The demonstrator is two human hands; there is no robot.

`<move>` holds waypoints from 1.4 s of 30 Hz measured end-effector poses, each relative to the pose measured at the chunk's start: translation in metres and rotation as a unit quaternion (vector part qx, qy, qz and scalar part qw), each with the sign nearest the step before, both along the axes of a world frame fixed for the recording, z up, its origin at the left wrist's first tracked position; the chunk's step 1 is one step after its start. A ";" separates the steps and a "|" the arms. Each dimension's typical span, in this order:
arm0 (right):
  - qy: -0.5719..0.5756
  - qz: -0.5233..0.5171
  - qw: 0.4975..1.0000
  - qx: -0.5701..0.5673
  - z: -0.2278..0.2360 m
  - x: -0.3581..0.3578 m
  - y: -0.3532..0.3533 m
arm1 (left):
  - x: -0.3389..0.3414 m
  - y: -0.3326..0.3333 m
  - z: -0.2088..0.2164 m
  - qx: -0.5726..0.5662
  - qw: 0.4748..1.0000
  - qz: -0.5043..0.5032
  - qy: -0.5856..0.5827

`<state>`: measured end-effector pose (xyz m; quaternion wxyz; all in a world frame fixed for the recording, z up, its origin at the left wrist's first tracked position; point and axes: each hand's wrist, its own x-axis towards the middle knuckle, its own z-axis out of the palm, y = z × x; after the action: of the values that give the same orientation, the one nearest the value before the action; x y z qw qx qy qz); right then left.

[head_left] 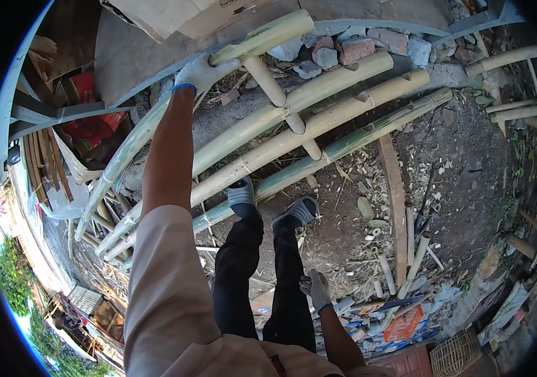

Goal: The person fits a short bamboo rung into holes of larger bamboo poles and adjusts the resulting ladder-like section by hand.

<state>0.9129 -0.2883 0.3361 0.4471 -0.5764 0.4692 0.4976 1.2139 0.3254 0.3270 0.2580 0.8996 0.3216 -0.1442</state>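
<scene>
My left hand [198, 74], in a pale work glove with a blue cuff, is closed round the farthest bamboo pole [274, 36], close to a notch cut in it. Three more thick poles lie roughly side by side on the near side of it: a pale one [243, 139], a yellowish one [318, 119] and a greener one [350, 146]. A thinner bamboo crosspiece [266, 81] runs across them, apparently through holes. Several cut holes show near their right ends. My right hand [317, 289], also gloved, hangs beside my right leg, fingers loosely bent and holding nothing.
Broken bricks and stones [388, 41] lie beyond the poles. A wooden plank [394, 207] rests on dirt strewn with bamboo offcuts. Cardboard [174, 16] is at the top. More bamboo [526, 110] lies at the right. My sandalled feet stand beside the nearest pole.
</scene>
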 end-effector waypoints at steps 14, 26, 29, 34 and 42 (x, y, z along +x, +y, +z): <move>0.004 -0.011 0.999 -0.033 0.007 0.023 -0.024 | -0.004 -0.018 -0.021 0.123 0.986 0.061 -0.092; -0.055 0.038 0.997 0.025 0.052 0.060 -0.024 | -0.435 -0.229 -0.038 -0.102 0.958 0.140 0.227; -0.059 0.041 0.997 0.016 0.053 0.058 -0.049 | -0.515 -0.318 0.023 -0.217 0.883 0.220 0.353; -0.041 0.161 0.985 0.035 0.081 0.025 -0.036 | -0.647 -0.437 0.071 -0.381 0.821 0.344 0.252; -0.181 0.592 0.784 0.034 0.101 -0.024 -0.031 | -0.548 -0.434 0.114 -0.394 0.742 0.525 0.137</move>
<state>0.8891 -0.3188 0.4372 0.1608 -0.8050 -0.0715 0.5666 0.6656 -0.1090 0.4410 0.5776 0.3772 0.6891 -0.2220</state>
